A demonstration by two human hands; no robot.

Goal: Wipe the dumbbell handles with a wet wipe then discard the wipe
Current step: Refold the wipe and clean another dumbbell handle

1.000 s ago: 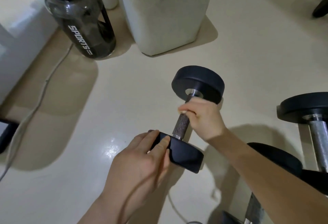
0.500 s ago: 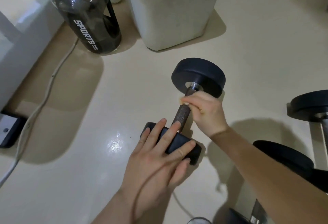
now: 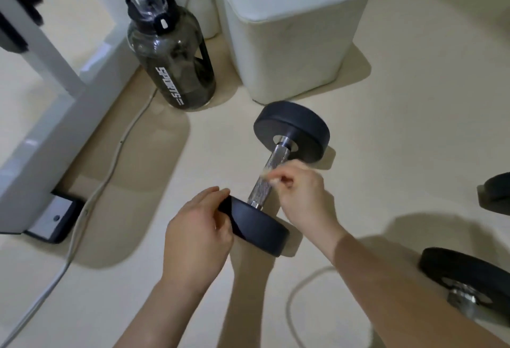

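Dumbbell (image 3: pixel 292 129) lies on the floor (image 3: pixel 414 127) just before the padded stool (image 3: pixel 292 52). It's heavy, rigid and apt to roll, so I'd steady it by a plate. Left hand (image 3: pixel 196 237) grips the near plate (image 3: pixel 256 226); right hand (image 3: pixel 306 196) pinches a pale scrap, likely the limp wet wipe (image 3: pixel 265 177), against the knurled handle (image 3: pixel 273 160).

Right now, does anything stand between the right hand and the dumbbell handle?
Nothing visible does. The right hand is at the handle, pinching a pale, blurred scrap, seemingly the wipe. The left hand grips the near plate, clear of the handle.
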